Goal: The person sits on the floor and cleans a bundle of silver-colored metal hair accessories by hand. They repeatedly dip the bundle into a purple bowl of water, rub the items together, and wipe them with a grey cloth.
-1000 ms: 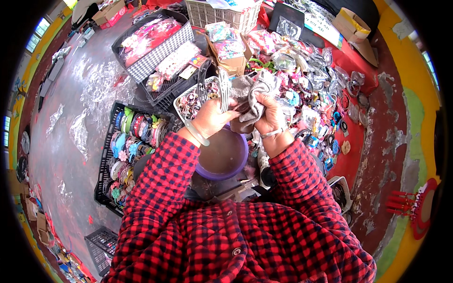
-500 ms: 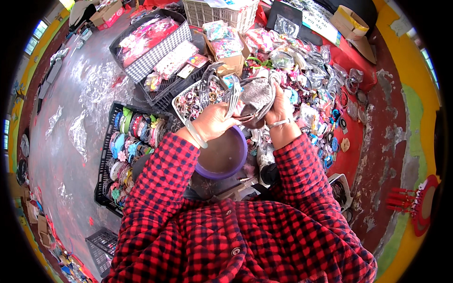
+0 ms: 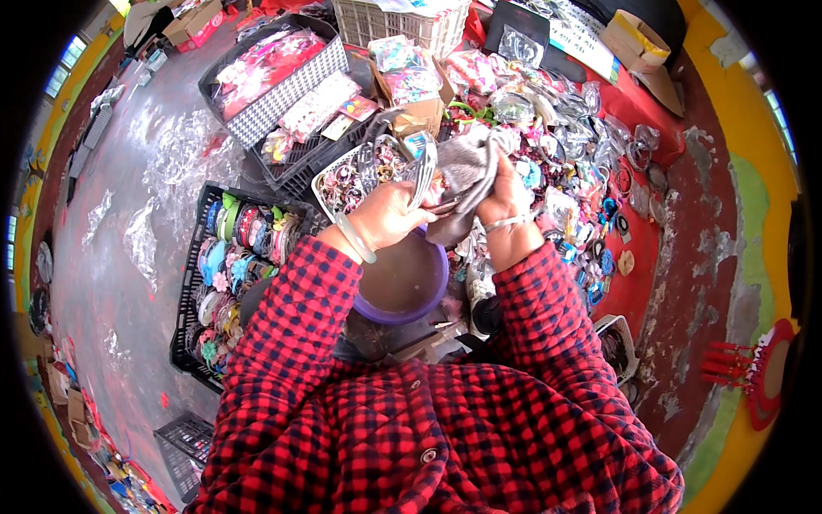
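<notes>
My left hand (image 3: 390, 216) grips a curved, shiny silver hairband (image 3: 425, 176) and holds it upright. My right hand (image 3: 505, 199) clutches a grey cloth (image 3: 467, 171) pressed against that hairband. Both hands hover above a purple basin (image 3: 402, 283) that sits in front of my lap. Each wrist carries a bangle, and both sleeves are red and black check.
A white tray (image 3: 330, 184) of small trinkets lies just beyond my left hand. A black crate (image 3: 195, 283) of coloured hairbands stands at the left. More black crates (image 3: 274, 103), a white basket (image 3: 402, 26) and a red mat (image 3: 634, 231) covered with packaged accessories fill the far side.
Both hands have shifted slightly up and away from me, over the basin. The cloth has slid along the hairband, which now stands more upright.
</notes>
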`<action>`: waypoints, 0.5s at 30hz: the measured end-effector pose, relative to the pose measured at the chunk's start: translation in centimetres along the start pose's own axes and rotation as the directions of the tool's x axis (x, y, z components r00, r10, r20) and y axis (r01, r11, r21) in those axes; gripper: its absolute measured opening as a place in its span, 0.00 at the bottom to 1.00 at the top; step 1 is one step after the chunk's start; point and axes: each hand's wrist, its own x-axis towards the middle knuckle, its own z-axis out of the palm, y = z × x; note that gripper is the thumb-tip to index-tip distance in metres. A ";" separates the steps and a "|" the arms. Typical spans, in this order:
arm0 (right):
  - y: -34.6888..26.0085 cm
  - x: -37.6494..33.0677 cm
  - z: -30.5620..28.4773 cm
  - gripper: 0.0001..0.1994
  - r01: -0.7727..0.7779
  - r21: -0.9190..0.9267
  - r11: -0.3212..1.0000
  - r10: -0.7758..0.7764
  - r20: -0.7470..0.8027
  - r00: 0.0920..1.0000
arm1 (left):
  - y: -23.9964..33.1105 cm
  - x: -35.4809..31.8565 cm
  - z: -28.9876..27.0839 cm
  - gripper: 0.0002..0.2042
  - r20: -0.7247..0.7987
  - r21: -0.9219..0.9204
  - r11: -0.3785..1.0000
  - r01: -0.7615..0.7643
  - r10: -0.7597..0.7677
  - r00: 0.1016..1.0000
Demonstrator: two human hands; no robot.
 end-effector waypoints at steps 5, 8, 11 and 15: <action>-0.8 0.3 -0.4 0.12 -0.039 0.010 0.999 0.038 0.073 0.997 | -0.8 -0.2 0.4 0.06 0.033 -0.031 1.000 -0.002 0.003 0.999; -0.2 -0.4 0.1 0.13 0.005 -0.017 1.000 -0.003 0.063 0.998 | -0.8 -0.2 0.5 0.05 -0.018 -0.085 0.996 0.007 -0.009 1.000; 1.7 -2.1 1.4 0.12 -0.015 -0.083 0.996 0.023 0.091 0.996 | -0.7 -0.4 0.3 0.05 -0.052 -0.090 0.992 0.088 -0.093 0.994; 2.6 -2.8 1.7 0.12 -0.058 -0.082 0.995 0.066 0.101 0.993 | -0.9 0.0 0.0 0.05 -0.075 -0.077 0.990 0.115 -0.121 0.990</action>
